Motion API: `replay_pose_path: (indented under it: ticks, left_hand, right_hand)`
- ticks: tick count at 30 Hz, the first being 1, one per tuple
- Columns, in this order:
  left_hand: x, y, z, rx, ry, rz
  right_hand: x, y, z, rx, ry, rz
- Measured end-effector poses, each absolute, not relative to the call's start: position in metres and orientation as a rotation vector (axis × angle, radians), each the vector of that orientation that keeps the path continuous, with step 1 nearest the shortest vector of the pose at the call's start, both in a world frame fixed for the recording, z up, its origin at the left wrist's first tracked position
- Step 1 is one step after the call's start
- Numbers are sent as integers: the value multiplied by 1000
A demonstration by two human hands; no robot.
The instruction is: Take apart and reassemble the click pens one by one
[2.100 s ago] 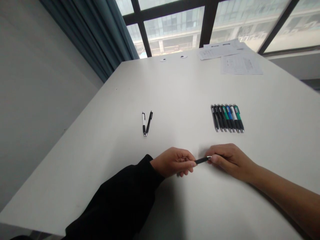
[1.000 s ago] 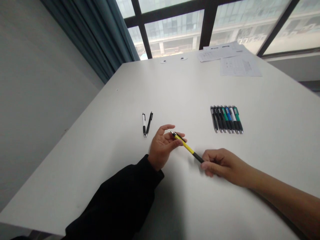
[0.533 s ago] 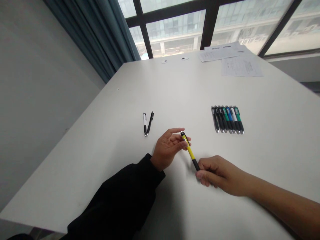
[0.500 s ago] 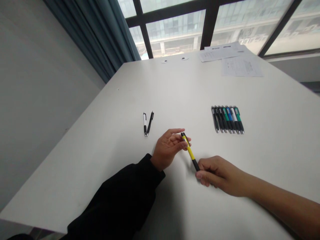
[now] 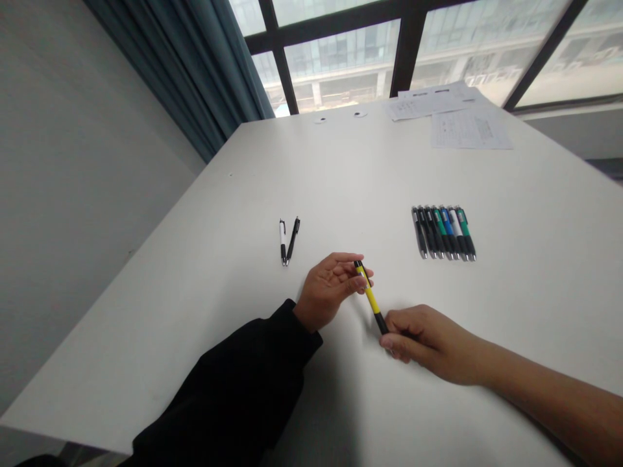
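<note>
A yellow pen [image 5: 370, 298] with a black grip is held in the air between both hands, slanting down to the right. My left hand [image 5: 331, 285] pinches its upper part between thumb and fingers, with the index finger on the top end. The fingers of my right hand [image 5: 418, 340] are closed round the black grip at the lower end, hiding the tip. Beyond my left hand, a white pen [image 5: 283, 241] and a black pen [image 5: 293, 241] lie with their lower ends close together. At the right, several pens [image 5: 444, 233] in black, green, blue and white lie side by side.
Everything lies on a white table [image 5: 195, 259]. Printed papers [image 5: 470, 128] are at its far right edge. Two small round fittings [image 5: 360, 115] sit near the far edge. Behind stand a window and a blue curtain [image 5: 195, 65].
The silver button on the yellow pen's top end, visible before, no longer shows under my left index finger. Both hands keep their hold and have hardly moved.
</note>
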State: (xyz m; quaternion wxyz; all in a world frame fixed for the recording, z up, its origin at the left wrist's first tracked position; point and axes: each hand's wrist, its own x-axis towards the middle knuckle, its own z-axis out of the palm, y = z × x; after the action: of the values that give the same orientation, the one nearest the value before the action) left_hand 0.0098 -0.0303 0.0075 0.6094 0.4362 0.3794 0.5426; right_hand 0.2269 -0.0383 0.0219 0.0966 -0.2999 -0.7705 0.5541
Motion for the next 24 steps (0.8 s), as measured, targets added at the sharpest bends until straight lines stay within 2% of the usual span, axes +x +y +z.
replay_pose_path:
  ticks: [5, 13, 18, 24]
  left_hand:
    - [10, -29, 11, 1004, 954, 1297]
    - [12, -28, 5, 997, 1180, 1313]
    - [10, -31, 0, 987, 1222, 1303]
    - [7, -35, -2, 1114, 1312, 1260]
  right_hand:
    - [226, -41, 24, -918, -2315, 1571]
    - [209, -65, 20, -1107, -2636, 858]
    - [210, -50, 17, -1514, -2698, 448]
    - [221, -12, 24, -1929, -2530, 277]
